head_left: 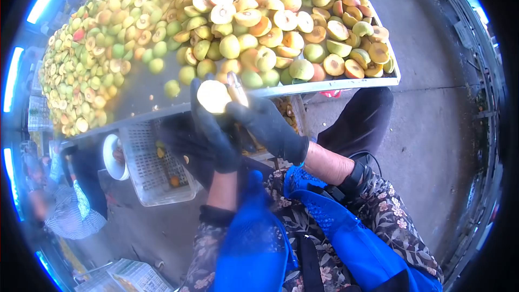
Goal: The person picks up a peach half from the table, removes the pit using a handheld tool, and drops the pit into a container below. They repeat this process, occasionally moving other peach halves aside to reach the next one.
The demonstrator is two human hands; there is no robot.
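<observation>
Left hand [208, 130]: we clasp the fruit [212, 96] at frame centre, just below the tray's edge.
Right hand [270, 127]: we grip a tool [237, 89], touching the fruit.
Tray [335, 82]: fruit halves [259, 21] heaped, upper frame.
Crate [148, 167]: lower left.

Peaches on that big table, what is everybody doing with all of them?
A person in black gloves holds a pale peach half in the left hand and a small tool in the right hand, at the edge of a metal table. The table is heaped with whole and halved peaches. A white crate sits below, and another person is nearby.
</observation>
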